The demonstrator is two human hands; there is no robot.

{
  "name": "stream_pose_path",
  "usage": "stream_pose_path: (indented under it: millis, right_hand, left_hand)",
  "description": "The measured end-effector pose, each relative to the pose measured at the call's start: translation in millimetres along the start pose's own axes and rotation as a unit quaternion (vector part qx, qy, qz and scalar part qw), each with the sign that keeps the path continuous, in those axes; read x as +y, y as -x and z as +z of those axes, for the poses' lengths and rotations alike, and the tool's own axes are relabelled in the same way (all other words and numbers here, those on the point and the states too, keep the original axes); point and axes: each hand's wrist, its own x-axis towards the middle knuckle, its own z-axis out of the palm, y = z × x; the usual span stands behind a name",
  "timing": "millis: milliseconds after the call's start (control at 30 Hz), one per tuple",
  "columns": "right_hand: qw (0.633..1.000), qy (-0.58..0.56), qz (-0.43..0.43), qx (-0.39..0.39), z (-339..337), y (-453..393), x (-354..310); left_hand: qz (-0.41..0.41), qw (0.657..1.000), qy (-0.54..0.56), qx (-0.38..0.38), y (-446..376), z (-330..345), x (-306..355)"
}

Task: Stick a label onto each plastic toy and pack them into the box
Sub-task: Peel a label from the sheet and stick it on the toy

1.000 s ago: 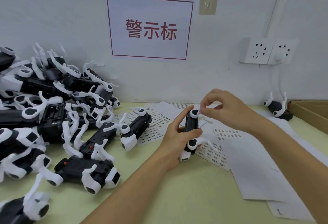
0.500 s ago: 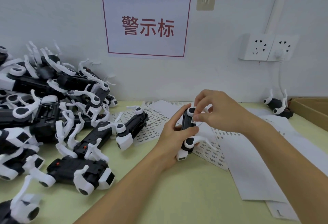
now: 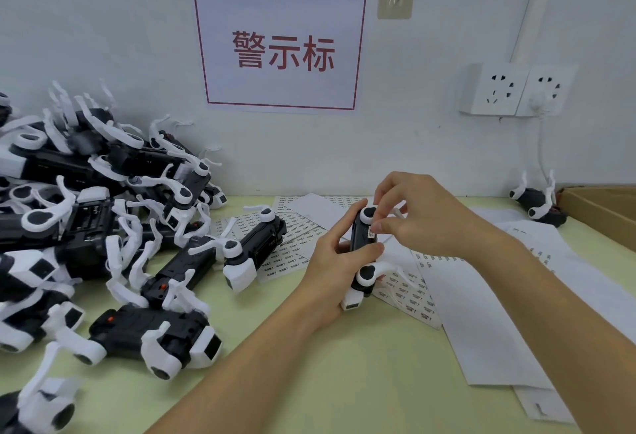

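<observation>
Black-and-white plastic toy [image 3: 362, 244]: held upright above the label sheets [image 3: 409, 291], left hand [image 3: 335, 272] curled round it. Right hand [image 3: 418, 215]: fingertips pinching a small label [image 3: 372, 234] against its side. Cardboard box [image 3: 605, 206]: far right.

Black and white toys [image 3: 103, 227], pale green table [image 3: 309, 382], white sign [image 3: 280, 45] with red characters, brown box [image 3: 605, 206], white sheets [image 3: 481, 313]

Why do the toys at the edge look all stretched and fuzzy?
In the head view, the wide-angle lens stretches the toy pile near the left edge and softens it; the held toy in the middle is sharper; light is soft, shadows faint.
</observation>
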Motion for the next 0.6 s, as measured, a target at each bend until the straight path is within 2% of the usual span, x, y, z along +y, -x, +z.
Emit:
stream_pose_path:
  millis: [600]
  right_hand:
    - [1.000,-0.005,0.001,0.005,0.9,0.8,-0.6]
  left_hand:
    - [0.001,0.999,0.049,0.000,-0.6,1.9,1.1]
